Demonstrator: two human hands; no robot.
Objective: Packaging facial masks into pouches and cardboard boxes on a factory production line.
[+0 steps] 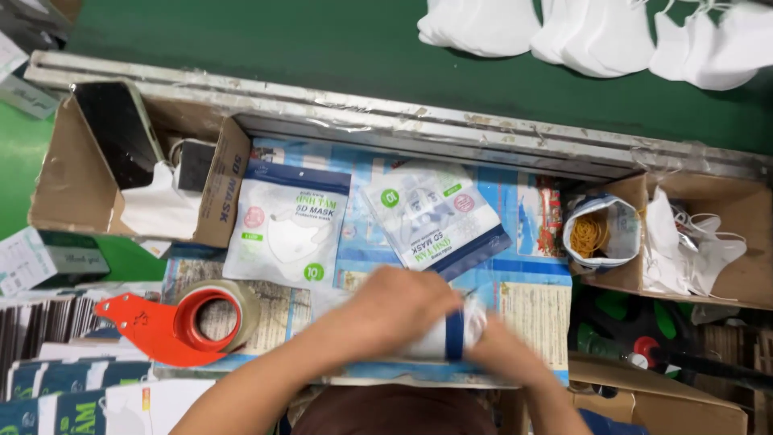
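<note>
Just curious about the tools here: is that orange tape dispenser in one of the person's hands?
No, the orange tape dispenser lies on the table apart from both hands, which are together on a white pack.

Two flat mask packets, white with blue tops: left packet (287, 231), right packet (436, 217). One rolled packet (448, 333) between two hands: left hand (398, 306), right hand (501, 349). One red tape dispenser (173, 322). Two open cardboard boxes: left box (64, 181), right box (737, 209). One bag of rubber bands (600, 234). Loose white masks (596, 32) at top, number unclear.
</note>
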